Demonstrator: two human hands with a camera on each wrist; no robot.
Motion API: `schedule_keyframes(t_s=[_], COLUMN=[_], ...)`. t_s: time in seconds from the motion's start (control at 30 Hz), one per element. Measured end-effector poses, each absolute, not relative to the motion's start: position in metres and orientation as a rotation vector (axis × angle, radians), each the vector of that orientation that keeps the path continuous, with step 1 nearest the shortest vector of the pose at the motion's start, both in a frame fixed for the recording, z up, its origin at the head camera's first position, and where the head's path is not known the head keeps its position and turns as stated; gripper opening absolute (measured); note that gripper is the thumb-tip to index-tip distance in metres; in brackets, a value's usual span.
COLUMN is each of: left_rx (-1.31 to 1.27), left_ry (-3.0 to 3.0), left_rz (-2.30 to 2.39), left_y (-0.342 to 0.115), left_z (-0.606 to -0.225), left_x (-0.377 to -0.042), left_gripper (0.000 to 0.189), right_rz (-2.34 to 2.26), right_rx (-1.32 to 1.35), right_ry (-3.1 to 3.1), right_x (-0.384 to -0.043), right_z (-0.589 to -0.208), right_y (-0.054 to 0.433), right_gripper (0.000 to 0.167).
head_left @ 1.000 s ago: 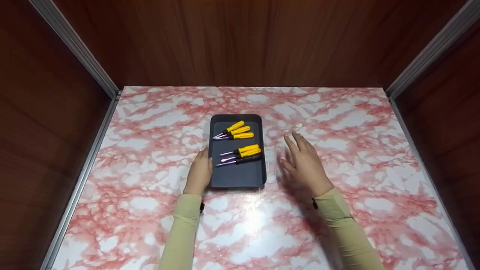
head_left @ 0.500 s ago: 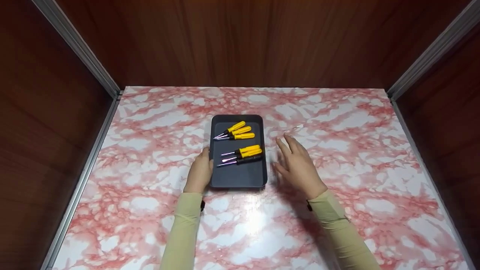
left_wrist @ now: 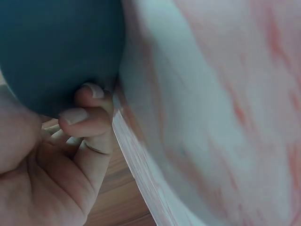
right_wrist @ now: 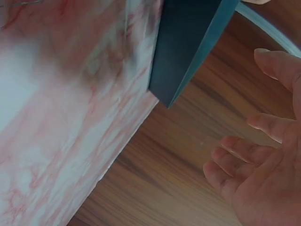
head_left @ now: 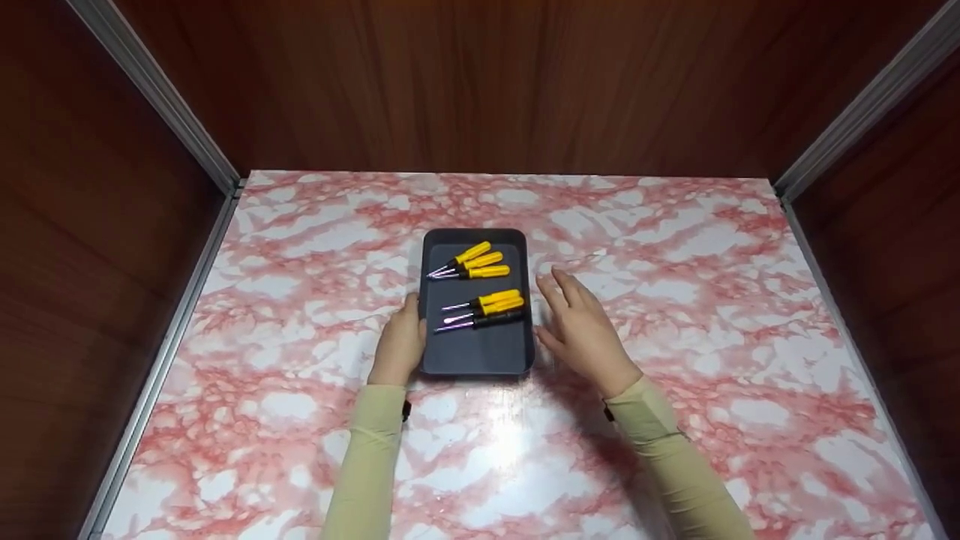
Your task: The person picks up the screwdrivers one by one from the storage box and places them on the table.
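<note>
A dark grey rectangular tray (head_left: 476, 356) holds two groups of screwdrivers. Toward its far end, three yellow-handled screwdrivers (head_left: 489, 271) fan out with their tips together at the left. Below them lie two more with yellow handles (head_left: 500, 301) and a black-handled screwdriver (head_left: 499, 319). My left hand (head_left: 397, 345) grips the tray's left side; in the left wrist view, curled fingertips (left_wrist: 77, 115) meet the tray's wall (left_wrist: 56, 52). To the right of the tray is my right hand (head_left: 592, 341), fingers spread and holding nothing, its fingertips close to the tray's right wall (right_wrist: 183, 42).
The table (head_left: 300, 465) has a red and white marbled top. Dark wood-look panels (head_left: 480, 90) stand behind it and at both sides, with metal strips (head_left: 165, 112) along the corners.
My right hand has moved left, closer to the tray's right side. My left hand and the screwdrivers stay much as they were.
</note>
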State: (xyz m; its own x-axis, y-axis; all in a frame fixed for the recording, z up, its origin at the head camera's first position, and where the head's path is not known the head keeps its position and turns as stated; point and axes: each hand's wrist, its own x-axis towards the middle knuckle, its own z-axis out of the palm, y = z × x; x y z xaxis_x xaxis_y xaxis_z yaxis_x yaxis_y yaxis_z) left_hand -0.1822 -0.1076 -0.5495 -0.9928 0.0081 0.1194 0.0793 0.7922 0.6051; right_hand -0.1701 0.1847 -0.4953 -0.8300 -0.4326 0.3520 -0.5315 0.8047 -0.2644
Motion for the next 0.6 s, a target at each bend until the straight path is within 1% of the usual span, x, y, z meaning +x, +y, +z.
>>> schedule_keyframes(t_s=[0.37, 0.6], left_rx=[-0.109, -0.098], left_ry=[-2.836, -2.864], left_rz=[-0.996, -0.976], left_y=[-0.108, -0.109], left_z=[-0.548, -0.549], left_x=[-0.182, -0.181], left_gripper=[0.040, 0.043], right_rz=[0.481, 0.449], right_rx=[0.796, 0.819], right_ry=[-2.728, -2.742], right_x=[-0.171, -0.169], right_z=[-0.492, -0.493], right_y=[0.169, 0.159], right_gripper=[0.075, 0.077])
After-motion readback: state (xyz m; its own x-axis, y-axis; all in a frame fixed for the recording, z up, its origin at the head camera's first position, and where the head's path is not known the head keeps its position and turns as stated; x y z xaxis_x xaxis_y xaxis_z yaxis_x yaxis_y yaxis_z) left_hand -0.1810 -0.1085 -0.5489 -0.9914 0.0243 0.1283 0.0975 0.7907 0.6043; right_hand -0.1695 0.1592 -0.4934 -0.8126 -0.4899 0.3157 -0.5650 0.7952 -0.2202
